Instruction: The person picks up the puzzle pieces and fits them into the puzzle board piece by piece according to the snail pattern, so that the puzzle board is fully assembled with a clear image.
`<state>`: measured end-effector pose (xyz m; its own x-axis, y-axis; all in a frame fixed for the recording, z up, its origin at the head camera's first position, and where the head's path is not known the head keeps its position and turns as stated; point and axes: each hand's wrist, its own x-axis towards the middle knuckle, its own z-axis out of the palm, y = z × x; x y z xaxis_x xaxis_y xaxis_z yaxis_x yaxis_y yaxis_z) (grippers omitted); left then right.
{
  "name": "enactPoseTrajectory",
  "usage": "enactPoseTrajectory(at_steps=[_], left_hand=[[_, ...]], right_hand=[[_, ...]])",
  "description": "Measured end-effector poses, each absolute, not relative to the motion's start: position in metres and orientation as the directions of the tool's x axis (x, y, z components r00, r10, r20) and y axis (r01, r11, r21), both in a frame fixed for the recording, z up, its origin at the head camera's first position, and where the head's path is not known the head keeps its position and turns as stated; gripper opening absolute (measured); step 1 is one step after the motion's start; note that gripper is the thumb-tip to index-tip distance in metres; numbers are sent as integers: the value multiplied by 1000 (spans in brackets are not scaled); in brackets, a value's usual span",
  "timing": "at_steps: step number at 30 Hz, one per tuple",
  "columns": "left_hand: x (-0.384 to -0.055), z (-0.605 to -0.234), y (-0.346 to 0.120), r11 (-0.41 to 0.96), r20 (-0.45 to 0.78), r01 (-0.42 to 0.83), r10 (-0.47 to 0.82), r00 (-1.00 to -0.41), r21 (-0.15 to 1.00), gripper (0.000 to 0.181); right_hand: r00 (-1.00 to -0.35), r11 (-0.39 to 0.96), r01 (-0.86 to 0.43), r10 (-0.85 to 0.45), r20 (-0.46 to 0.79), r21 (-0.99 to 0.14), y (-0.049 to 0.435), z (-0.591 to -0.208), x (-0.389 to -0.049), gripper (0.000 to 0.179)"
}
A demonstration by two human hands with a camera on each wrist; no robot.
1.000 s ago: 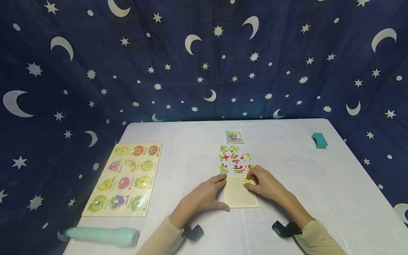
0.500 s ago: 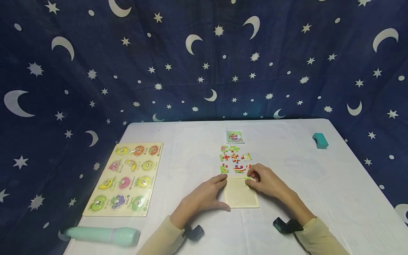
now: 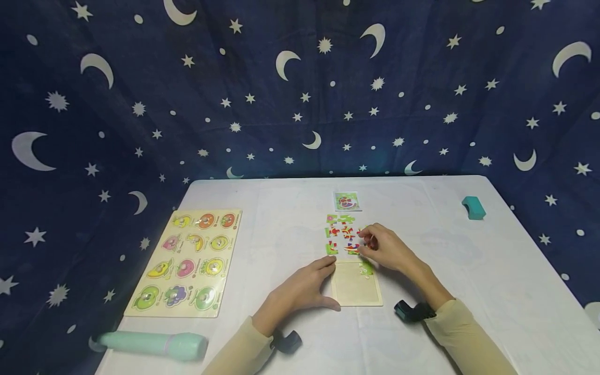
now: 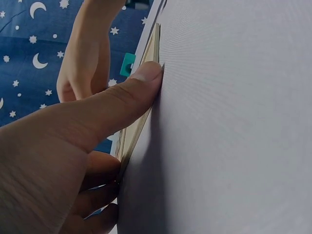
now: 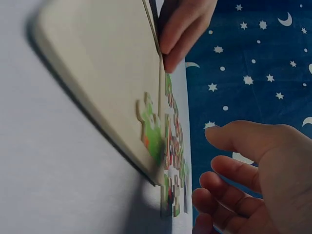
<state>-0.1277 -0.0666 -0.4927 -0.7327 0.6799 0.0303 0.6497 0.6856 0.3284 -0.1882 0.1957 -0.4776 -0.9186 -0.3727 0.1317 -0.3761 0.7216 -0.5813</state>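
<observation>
My left hand (image 3: 302, 287) holds the left side of a small wooden puzzle tray (image 3: 353, 291), thumb at its near corner and fingers at its far corner. In the left wrist view, the thumb (image 4: 141, 80) lies against the tray's edge. A green jigsaw piece (image 3: 366, 268) lies in the tray's far right corner. Over the loose jigsaw pieces (image 3: 347, 233) beyond the tray hovers my right hand (image 3: 392, 250). Its thumb (image 5: 234, 136) stands apart from loosely bent fingers in the right wrist view, nothing between them. It hides some right-hand pieces in the head view.
Behind the pieces lies a small picture card (image 3: 348, 201). A fruit knob board (image 3: 185, 263) lies at the left, with a mint-green microphone-shaped thing (image 3: 152, 345) before it. Far right is a teal arch block (image 3: 474, 208). A starry cloth (image 3: 262, 78) hangs behind the white table.
My right hand has let go of the green piece in the tray's corner and moved away from me, over the loose pieces. The left hand stays at the tray.
</observation>
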Motion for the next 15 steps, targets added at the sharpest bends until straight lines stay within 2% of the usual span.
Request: enactPoseTrajectory(at_steps=[5,15], left_hand=[[-128,-492,-66,688,25,649,680,-733,324,99],[-128,-493,-66,694,16,639,673,-739,330,99]], right_hand=[[-920,727,-380,-362,150,-572,193,-474,-205,31],[-938,745,-323,-334,93,-583,186,-475,-235,35]])
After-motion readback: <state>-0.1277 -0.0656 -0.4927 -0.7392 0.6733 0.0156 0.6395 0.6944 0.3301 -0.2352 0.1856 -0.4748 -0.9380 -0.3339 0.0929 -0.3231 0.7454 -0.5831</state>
